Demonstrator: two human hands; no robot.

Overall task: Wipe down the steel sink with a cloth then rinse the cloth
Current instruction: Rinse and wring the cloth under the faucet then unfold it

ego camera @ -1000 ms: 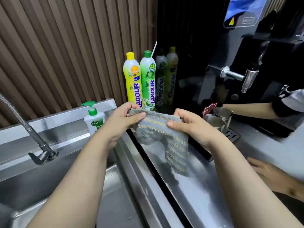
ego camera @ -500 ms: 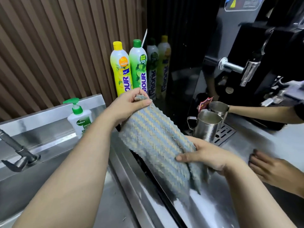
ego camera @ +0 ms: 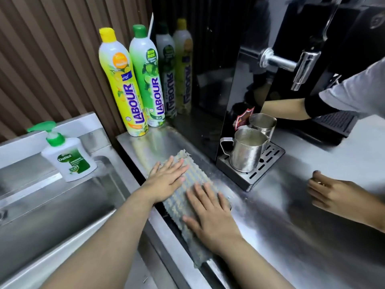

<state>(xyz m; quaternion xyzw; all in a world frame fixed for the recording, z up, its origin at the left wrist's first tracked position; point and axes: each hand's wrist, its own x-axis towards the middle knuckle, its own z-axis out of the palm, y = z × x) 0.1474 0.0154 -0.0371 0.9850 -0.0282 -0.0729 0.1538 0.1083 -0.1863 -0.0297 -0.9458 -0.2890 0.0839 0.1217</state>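
- The steel sink (ego camera: 52,215) is sitting left of your fingers. Its basin is looking unwiped, though glare is making that hard to judge, and rinsing is still waiting.
- The steel worktop (ego camera: 291,236) is running under your fingers, where wiping is only starting.
- The cloth (ego camera: 177,208) is lying spread flat beneath your fingers, its near end drooping into the gap beside the sink.
- Your left hand (ego camera: 166,180) and right hand (ego camera: 210,217) are pressing it down, fingers straight, slightly spread, gripping nothing.
- Half a second earlier you were holding the cloth stretched in the air, pinching it; now it is resting on steel.
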